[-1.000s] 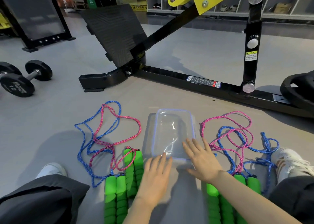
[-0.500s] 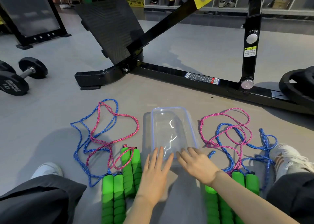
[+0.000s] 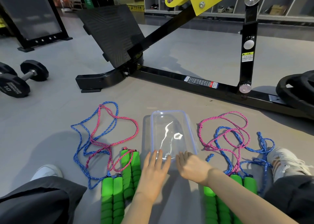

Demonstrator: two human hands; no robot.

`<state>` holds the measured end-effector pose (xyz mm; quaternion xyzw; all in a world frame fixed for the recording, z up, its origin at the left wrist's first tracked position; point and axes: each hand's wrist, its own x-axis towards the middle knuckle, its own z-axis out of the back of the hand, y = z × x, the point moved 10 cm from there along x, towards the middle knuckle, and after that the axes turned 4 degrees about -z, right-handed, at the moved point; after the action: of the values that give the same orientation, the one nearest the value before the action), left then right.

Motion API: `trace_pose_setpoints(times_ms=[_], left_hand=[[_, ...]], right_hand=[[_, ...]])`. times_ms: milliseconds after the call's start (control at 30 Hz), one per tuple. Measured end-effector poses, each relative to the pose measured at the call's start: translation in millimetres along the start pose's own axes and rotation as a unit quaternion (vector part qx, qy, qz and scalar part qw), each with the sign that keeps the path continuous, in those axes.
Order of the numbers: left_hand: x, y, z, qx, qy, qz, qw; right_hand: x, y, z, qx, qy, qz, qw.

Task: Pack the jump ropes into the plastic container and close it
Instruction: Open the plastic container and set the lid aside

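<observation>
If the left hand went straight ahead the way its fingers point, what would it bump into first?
The left hand points at the clear rectangular plastic container with the blue rim, so it would meet that first. Its fingertips overlap the near edge; whether they touch is unclear.

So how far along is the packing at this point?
Done: nothing yet; the clear container holds no rope. In hand: the left hand and right hand are at its near end, probably about to open it; neither holds a rope. Left: the rope bundle on its left and the rope bundle on its right lie loose on the floor, so all packing and closing remain.
</observation>
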<state>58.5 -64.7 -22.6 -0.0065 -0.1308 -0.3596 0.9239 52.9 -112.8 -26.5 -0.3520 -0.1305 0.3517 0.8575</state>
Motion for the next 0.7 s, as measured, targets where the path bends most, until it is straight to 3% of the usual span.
trace_pose_setpoints(times_ms=[200,500,700], left_hand=[[4,2,-4,0.016,0.011,-0.006,1.0],[9,-6,-12,0.195,0.09,-0.118,0.97],[14,-10,-10,0.175,0.095,-0.134,0.971]], right_hand=[[-4,-5,1,0.011,0.039,0.01,0.999],[0,-10,0,0.022,0.051,0.007,0.998],[-2,-11,2,0.061,0.06,0.013,0.996]])
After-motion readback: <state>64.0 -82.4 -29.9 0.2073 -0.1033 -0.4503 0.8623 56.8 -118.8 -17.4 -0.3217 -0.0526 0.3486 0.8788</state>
